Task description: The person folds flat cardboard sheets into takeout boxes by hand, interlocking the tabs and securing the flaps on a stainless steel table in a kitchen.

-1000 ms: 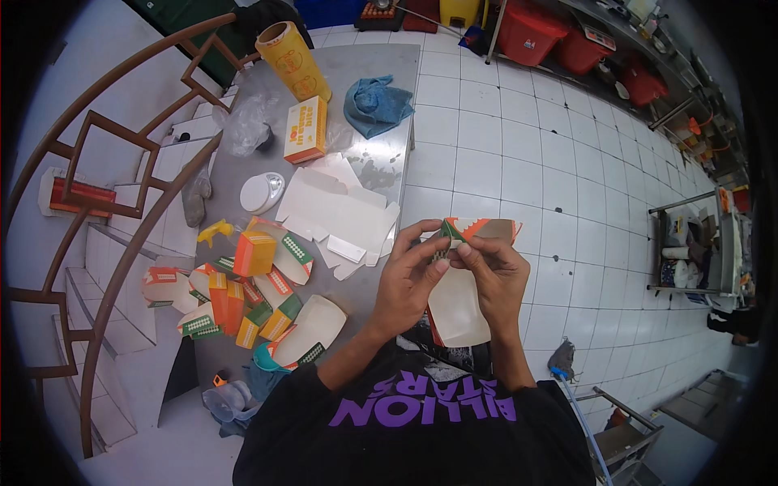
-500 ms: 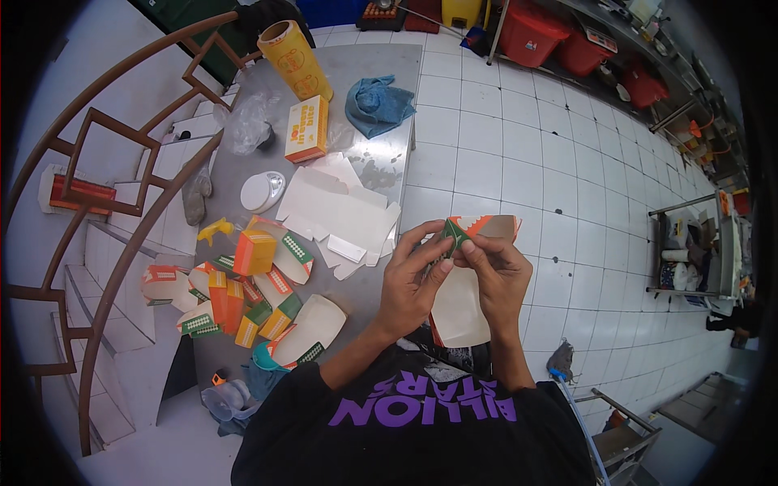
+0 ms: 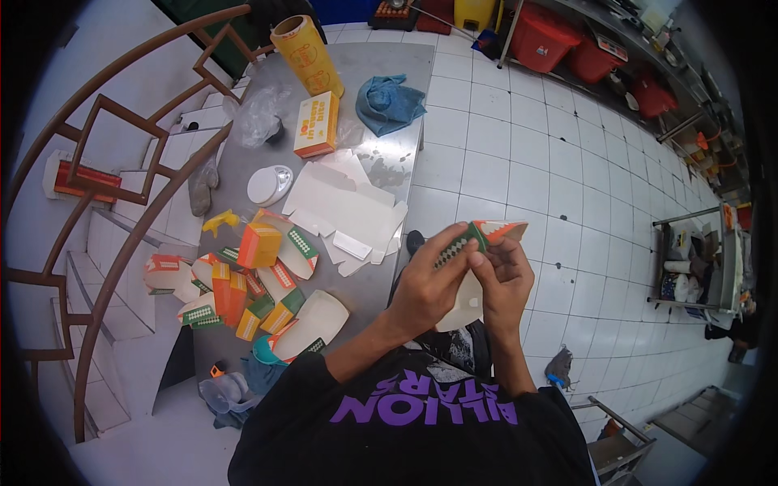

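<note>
Green-and-orange carton point(image 3: 468, 305) is right up in both hands. Compared with half a second ago it's swung up a bit: less of the white inside shows, more of the green strip point(image 3: 452, 253) does, and the left hand point(image 3: 429, 283) has shifted over toward the right hand point(image 3: 504, 279). To me that reads as the grip going in on one corner point(image 3: 479, 234), though I can't tell if it's locked. Left fingers pinch along the strip side; right thumb sits by the corner with the fingers at the orange flap point(image 3: 491, 230), so both grips are narrow with card in them. The carton is between the hands, off the table point(image 3: 365, 300), flap poking out past the fingertips and the white part hanging down between the palms. Off to the left, a jumbled pile point(image 3: 237, 296) of cartons lies on the metal, then some flat white blanks point(image 3: 340, 206) with a scale point(image 3: 269, 185) just beside. Farther up: a box point(image 3: 316, 125), a yellow roll point(image 3: 308, 61) near it, a blue cloth point(image 3: 389, 105) by the edge. Way back past the tiled floor point(image 3: 502, 170), red tubs point(image 3: 541, 36).
</note>
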Tool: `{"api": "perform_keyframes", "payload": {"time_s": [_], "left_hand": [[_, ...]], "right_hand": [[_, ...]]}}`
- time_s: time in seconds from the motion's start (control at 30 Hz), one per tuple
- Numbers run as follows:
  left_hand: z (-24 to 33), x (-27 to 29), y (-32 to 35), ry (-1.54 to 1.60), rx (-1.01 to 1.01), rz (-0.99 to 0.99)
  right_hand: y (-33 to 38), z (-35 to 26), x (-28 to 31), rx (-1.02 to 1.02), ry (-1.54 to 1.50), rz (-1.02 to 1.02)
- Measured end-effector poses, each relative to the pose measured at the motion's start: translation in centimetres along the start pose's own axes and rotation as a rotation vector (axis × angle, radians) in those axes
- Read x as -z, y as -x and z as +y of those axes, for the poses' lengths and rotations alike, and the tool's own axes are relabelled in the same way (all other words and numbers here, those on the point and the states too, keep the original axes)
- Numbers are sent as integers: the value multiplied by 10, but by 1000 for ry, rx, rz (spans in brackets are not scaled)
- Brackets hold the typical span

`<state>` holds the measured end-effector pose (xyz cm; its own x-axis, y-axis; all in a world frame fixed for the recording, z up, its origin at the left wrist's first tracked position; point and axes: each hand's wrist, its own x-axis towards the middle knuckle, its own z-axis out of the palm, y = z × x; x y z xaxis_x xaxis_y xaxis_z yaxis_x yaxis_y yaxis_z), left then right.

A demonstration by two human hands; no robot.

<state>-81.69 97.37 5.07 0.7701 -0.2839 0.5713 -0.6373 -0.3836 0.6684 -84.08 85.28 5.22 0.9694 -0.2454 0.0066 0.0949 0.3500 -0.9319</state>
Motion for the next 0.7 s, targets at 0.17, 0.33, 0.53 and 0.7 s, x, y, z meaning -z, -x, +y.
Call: {"api": "perform_keyframes", "payload": {"time_s": [0.17, 0.33, 0.53, 0.7], "left_hand": [[-6, -7, 2, 28, 42, -23], [-8, -6, 3, 76, 89, 16], [-11, -4, 2, 108, 197, 146], [-4, -4, 0, 119, 186, 174]], "right_hand": [[-5, 3, -6, -22, 50, 85], [-3, 9, -6, -24, 117, 65], [-6, 17, 1, -185, -146, 0], [-1, 27, -12, -255, -405, 63]]}}
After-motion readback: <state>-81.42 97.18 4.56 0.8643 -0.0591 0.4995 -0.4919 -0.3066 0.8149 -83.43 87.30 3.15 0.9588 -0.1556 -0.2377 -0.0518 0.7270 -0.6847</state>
